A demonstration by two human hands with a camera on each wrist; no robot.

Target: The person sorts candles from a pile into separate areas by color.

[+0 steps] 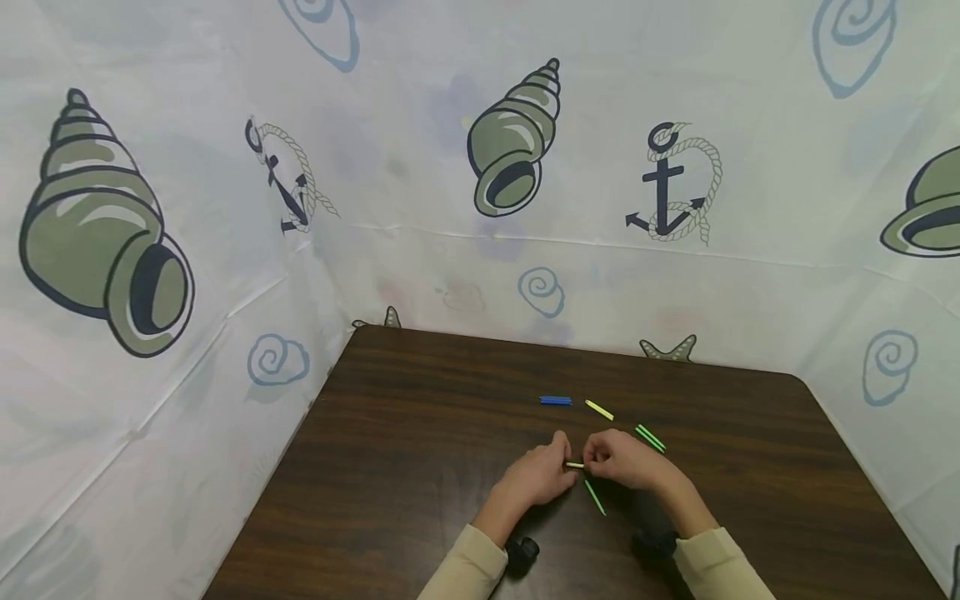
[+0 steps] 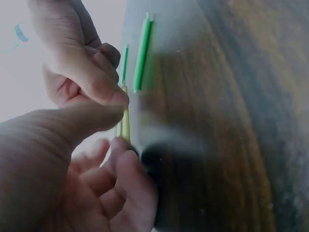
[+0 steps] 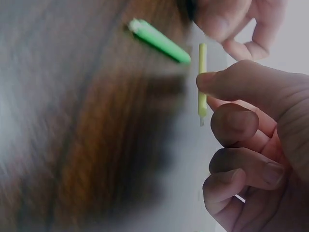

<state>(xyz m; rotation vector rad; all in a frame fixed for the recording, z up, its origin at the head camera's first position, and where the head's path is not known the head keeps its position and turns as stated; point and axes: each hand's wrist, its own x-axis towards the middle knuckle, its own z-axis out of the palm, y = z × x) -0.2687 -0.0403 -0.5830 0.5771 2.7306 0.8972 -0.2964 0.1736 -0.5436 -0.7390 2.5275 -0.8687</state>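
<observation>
A short yellow candle (image 1: pixel 575 465) spans the small gap between the two hands, just above the table. My right hand (image 1: pixel 622 458) pinches it under the thumb; in the right wrist view a pale wick sticks out of the yellow candle (image 3: pixel 202 104) at its lower end. My left hand (image 1: pixel 542 473) holds yellow between thumb and fingertips in the left wrist view, where two yellow strips (image 2: pixel 126 123) show side by side; the fingers partly hide them. On the table just below the hands lies a single green candle (image 1: pixel 595 497), slanted and apart from both.
Beyond the hands, blue candles (image 1: pixel 556 400), yellow candles (image 1: pixel 599 409) and a pair of green candles (image 1: pixel 650 438) lie on the dark wooden table (image 1: pixel 390 433). Black wrist gear (image 1: pixel 522 554) sits under the left forearm. A shell-and-anchor patterned sheet (image 1: pixel 420 275) hangs behind the table.
</observation>
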